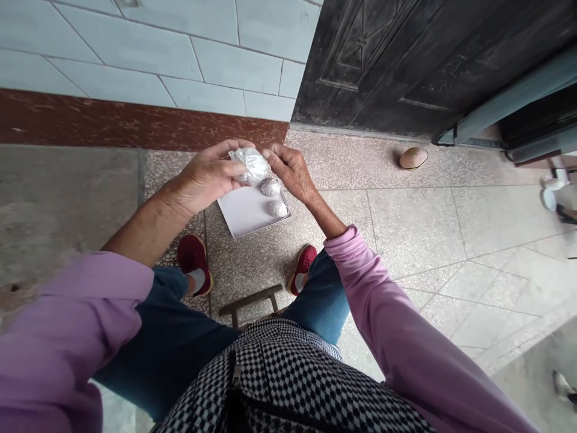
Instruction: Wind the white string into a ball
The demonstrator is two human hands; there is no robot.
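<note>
My left hand (210, 171) is wrapped round a shiny white bundle (253, 166) that looks like crinkled clear plastic; what is inside is unclear. At the bundle's right edge, the thumb and forefinger of my right hand (292, 171) are pinched together. Whether they hold the plastic or a fine thread cannot be seen. Below both hands, a shallow white box (243, 213) lies on the floor. Two round white balls, an upper ball (271, 187) and a lower ball (278, 209), rest at its right side, with thin strands near the lower one.
Red shoes (193, 264) stand on either side of the box on the speckled tile floor (406, 222). A wooden bar (250, 299) sits between the legs. A tan rounded object (413, 157) lies by the dark door (360, 66). The tiled wall (180, 54) rises ahead.
</note>
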